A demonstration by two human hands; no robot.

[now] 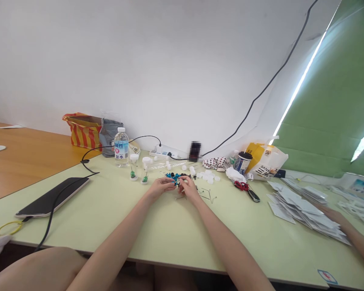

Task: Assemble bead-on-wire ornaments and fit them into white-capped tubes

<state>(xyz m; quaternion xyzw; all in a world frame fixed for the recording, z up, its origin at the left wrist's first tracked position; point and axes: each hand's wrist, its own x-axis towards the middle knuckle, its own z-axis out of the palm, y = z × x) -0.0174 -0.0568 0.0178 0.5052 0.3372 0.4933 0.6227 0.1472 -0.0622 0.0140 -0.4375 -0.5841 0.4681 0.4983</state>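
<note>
My left hand and my right hand meet over the table, fingertips nearly together. A small blue part shows at the tips of my left fingers, which are closed on it. My right thumb and fingers are pinched; whatever they hold is too small and partly hidden. Just behind the hands lies a pile of small blue and black parts. Thin bent metal wires lie to the right of my right hand. Two clear tubes with white caps, a left one and a right one, stand left of the pile with green pieces inside.
Small white caps lie behind the wires. A water bottle and a tablet-like device with a cable are on the left. Red-handled scissors and a paper stack lie right, near another person's arm.
</note>
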